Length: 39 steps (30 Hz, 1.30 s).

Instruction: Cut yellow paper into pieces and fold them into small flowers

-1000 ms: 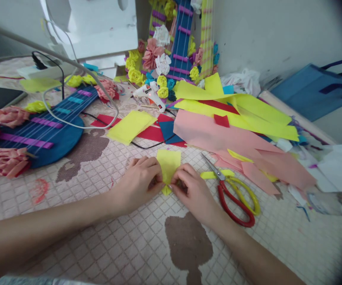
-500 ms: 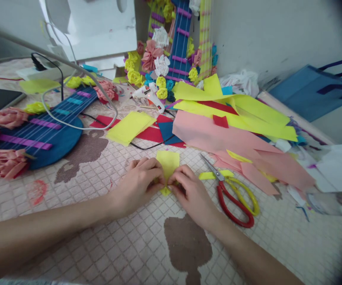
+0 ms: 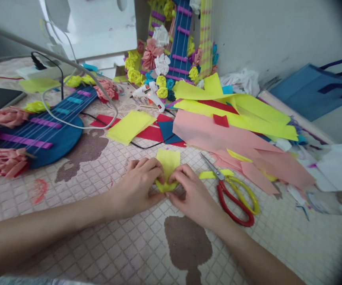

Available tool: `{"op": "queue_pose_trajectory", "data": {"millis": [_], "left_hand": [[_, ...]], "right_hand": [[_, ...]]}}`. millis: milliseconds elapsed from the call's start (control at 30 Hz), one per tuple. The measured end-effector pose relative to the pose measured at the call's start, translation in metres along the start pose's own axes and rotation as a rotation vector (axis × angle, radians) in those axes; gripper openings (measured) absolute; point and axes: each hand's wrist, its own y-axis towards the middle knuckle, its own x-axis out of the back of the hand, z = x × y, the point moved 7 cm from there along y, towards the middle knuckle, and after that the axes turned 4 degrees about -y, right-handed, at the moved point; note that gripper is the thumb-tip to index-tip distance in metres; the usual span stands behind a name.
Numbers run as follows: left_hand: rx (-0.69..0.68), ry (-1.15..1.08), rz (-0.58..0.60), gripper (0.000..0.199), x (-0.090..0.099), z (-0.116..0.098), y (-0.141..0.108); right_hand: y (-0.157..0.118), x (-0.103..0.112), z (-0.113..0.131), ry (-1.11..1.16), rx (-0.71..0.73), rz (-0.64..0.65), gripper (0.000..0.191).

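Note:
A small yellow paper piece (image 3: 168,161) lies between my hands, its near end folded and creased. My left hand (image 3: 142,178) has its fingers closed on the left side of that paper, the thumb low near the bottom edge. On the opposite side my right hand (image 3: 190,194) pinches the paper, its thumb beneath the folded end. Both thumbs point toward each other just below the fold. Right of my right hand, scissors (image 3: 220,176) with one red and one yellow handle rest on the cloth. A stack of yellow paper pieces (image 3: 131,126) sits beyond my hands.
Pink sheets (image 3: 218,134) and long yellow sheets (image 3: 248,111) pile up at the right. A white glue gun (image 3: 151,95) stands behind. At left lies a blue guitar shape (image 3: 55,130) with paper flowers and a white cable (image 3: 117,113) looping over it. Decorated guitars (image 3: 179,47) lean at the back.
The near end of the yellow paper now shows a wider fold. Both thumbs have moved down, toward me, below the paper's edge. The other things lie as before.

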Motion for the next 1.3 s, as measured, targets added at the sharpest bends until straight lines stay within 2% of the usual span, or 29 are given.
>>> {"op": "queue_pose_trajectory", "data": {"millis": [167, 233, 333, 433, 600, 833, 933, 1033, 1100, 1167, 1300], "left_hand": [[0.035, 0.026, 0.084, 0.038, -0.001, -0.001, 0.000], [0.049, 0.010, 0.108, 0.042, -0.001, 0.000, 0.000], [0.047, -0.022, 0.109, 0.041, 0.001, 0.002, 0.001], [0.028, -0.054, 0.099, 0.029, 0.002, 0.003, 0.001], [0.045, -0.092, 0.022, 0.002, 0.002, 0.007, 0.002], [0.040, -0.048, -0.103, 0.011, 0.011, 0.018, 0.004], [-0.009, -0.048, -0.163, 0.012, 0.020, 0.013, 0.003], [-0.101, -0.097, -0.084, 0.010, 0.016, -0.003, 0.000], [-0.096, -0.113, -0.007, 0.007, 0.008, -0.008, -0.001], [-0.053, -0.119, 0.032, 0.004, 0.002, -0.006, -0.002], [-0.016, -0.115, 0.034, 0.007, -0.002, 0.001, -0.001]], "right_hand": [[-0.002, 0.003, 0.001, 0.003, -0.017, 0.059, 0.032], [-0.003, 0.003, 0.002, 0.009, -0.007, 0.073, 0.027], [-0.002, 0.001, 0.003, -0.020, -0.009, 0.042, 0.011], [-0.001, -0.002, 0.004, -0.088, -0.023, -0.017, 0.008], [0.001, -0.006, 0.002, -0.142, -0.047, -0.043, 0.013], [0.001, -0.005, 0.001, -0.131, -0.057, -0.040, 0.015], [0.001, -0.006, 0.002, -0.128, -0.062, -0.043, 0.015], [0.001, -0.006, 0.003, -0.131, -0.062, -0.034, 0.013], [0.001, -0.003, 0.003, -0.120, -0.045, -0.022, 0.011], [0.001, 0.001, 0.003, -0.073, -0.012, 0.007, 0.013], [-0.001, 0.007, 0.001, 0.067, 0.024, 0.078, 0.017]]}}
